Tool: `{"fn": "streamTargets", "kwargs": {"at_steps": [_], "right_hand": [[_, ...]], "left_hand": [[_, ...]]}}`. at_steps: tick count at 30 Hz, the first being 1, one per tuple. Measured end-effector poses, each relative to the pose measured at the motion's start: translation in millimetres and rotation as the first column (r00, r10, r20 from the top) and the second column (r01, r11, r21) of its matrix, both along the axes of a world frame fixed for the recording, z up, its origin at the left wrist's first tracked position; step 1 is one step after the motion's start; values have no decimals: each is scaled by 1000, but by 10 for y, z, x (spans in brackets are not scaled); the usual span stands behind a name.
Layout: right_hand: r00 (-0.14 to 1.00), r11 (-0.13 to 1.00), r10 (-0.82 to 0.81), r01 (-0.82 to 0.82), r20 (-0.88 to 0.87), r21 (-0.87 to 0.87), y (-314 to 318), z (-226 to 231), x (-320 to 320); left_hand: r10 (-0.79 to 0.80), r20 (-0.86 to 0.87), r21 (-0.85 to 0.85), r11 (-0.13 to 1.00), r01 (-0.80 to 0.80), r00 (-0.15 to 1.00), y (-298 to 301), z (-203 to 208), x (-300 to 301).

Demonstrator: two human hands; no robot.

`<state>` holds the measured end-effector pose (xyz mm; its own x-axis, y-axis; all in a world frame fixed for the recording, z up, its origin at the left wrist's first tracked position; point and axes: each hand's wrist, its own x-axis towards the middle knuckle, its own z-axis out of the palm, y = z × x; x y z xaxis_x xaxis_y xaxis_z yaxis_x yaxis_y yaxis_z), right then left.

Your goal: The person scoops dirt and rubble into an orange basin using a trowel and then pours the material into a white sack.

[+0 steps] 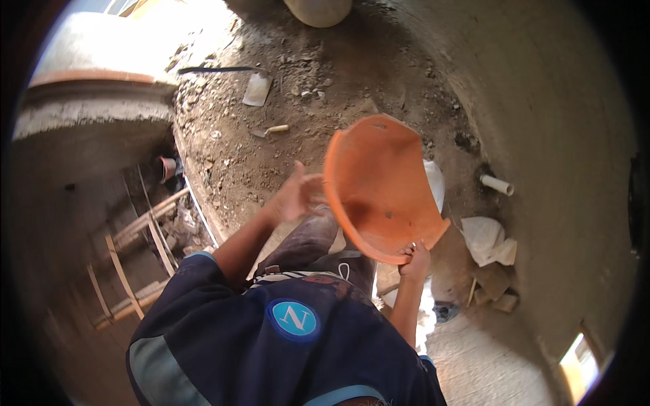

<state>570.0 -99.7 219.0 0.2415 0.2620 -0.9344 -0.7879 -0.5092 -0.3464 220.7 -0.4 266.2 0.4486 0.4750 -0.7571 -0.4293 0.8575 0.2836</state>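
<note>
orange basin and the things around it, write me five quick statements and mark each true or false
1. The right hand grips the rim of the orange basin. True.
2. The trowel lies on the dirt. True.
3. The left hand holds the trowel. False: the left hand is open, at the left side of the orange basin.
4. The white pipe is to the left of the orange basin. False: it is to the right.
5. A crumpled white bag lies below the white pipe in the picture. True.

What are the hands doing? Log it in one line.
right hand: grips orange shell at edge | left hand: open nearby, contact unclear | trowel: on dirt
</note>
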Motion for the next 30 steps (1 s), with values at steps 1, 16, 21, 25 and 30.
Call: {"fn": "streamTargets", "kwargs": {"at_steps": [1, 16, 21, 25, 30], "right_hand": [[1000, 1000, 12, -12, 24, 3, -18, -1, 77], [948, 942, 318, -317, 5, 113, 356, 48, 166], [937, 923, 347, -346, 25, 170, 929, -33, -74], [873, 863, 484, -487, 56, 137, 1186, -274, -143], [816, 822, 568, -569, 102, -24, 1279, -586, -338]], "left_hand": [[-43, -35, 55, 997, 45, 998, -139, 27, 128], [234, -238, -107, 958, -265, 943, -1001, -566, 336], [411, -420, -34, 884, -467, 809, -945, -784, -126], [520, -545, 40, 800, -599, 658, -1026, -1011, -985], [571, -717, 105, 655, -748, 400, -1221, -1115, -2161]]}}
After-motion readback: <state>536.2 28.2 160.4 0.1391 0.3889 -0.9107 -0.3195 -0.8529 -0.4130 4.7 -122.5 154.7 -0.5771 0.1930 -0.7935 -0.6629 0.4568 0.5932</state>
